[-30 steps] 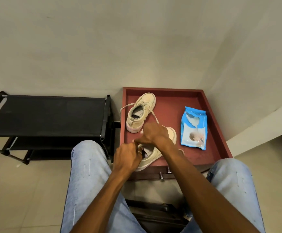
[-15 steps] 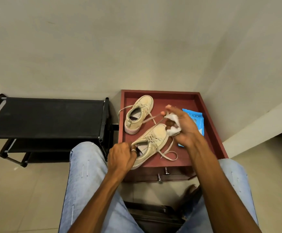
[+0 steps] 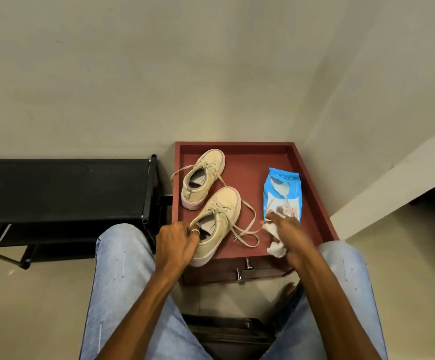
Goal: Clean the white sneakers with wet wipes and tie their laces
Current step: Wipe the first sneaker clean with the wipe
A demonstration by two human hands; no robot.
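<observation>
Two sneakers point(image 3: 204, 175) point(image 3: 222, 211), one wipes pack point(image 3: 282, 188), one wipe point(image 3: 277, 249) (crumpled), one rack point(image 3: 63, 190)

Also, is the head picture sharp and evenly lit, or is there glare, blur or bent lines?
Head view: soft, even light, no glare; the wide lens bends the black rack and the wall corner toward the edges; the near sneaker and the far sneaker on the red tray are fairly sharp; the right hand and its wipe look slightly smeared.

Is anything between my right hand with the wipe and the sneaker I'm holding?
Only the loose lace, looped on the red top between the wipe in the right hand and the near sneaker; nothing else shows.
</observation>
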